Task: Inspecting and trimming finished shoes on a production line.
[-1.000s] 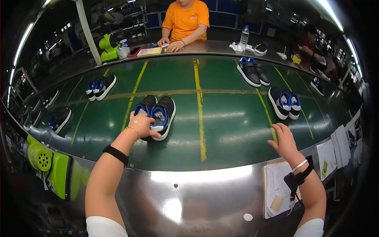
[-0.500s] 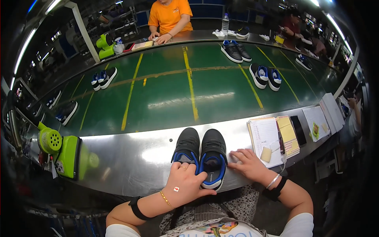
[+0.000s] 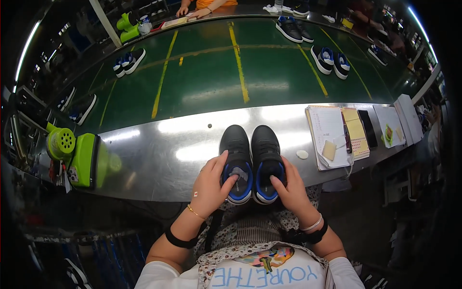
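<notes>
A pair of black sneakers with blue lining and white soles sits side by side on the metal ledge in front of me, toes pointing away. My left hand (image 3: pixel 210 184) grips the left sneaker (image 3: pixel 235 139) at its outer side, thumb over the collar into the opening. In the same way my right hand (image 3: pixel 293 189) clasps the right sneaker (image 3: pixel 264 139), its thumb inside the opening. Greyish material shows inside the left sneaker. Right of the pair lies a small white oval piece (image 3: pixel 301 154).
Beyond the metal ledge (image 3: pixel 144 168) runs a green conveyor belt (image 3: pixel 202 72) carrying more sneakers (image 3: pixel 329 61). A lime-green device (image 3: pixel 85 159) stands at left. On the right lie a notebook (image 3: pixel 325 125), a dark phone (image 3: pixel 367 127) and papers (image 3: pixel 389 123). Across the belt, a person's hands (image 3: pixel 199 13) rest near a pad.
My left hand has shifted to the left sneaker's outer side. My right hand has moved from the ledge onto the right sneaker. The view has tilted downward, and the white oval piece now shows.
</notes>
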`<state>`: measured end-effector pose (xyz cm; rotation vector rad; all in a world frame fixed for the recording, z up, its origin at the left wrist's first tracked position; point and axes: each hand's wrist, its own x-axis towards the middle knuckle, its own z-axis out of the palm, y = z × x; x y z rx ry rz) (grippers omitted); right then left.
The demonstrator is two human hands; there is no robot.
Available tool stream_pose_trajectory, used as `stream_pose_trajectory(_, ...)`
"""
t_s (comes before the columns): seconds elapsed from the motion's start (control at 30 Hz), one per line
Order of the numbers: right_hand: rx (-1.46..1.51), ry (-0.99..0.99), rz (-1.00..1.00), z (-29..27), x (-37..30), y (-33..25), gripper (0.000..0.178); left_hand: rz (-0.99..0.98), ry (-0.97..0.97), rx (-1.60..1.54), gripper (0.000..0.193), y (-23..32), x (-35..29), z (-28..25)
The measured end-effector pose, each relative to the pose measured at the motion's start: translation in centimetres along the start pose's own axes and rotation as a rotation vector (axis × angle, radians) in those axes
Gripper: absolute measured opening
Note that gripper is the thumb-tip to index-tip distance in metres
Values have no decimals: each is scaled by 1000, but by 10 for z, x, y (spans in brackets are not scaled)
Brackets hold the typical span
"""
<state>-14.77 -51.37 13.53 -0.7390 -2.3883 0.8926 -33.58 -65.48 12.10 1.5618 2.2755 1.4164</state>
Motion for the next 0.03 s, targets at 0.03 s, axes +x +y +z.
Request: stream_pose_trajectory(0.03,10,7,19,3,0,4,66,-32,-71,-48,65,-2,-3,1)
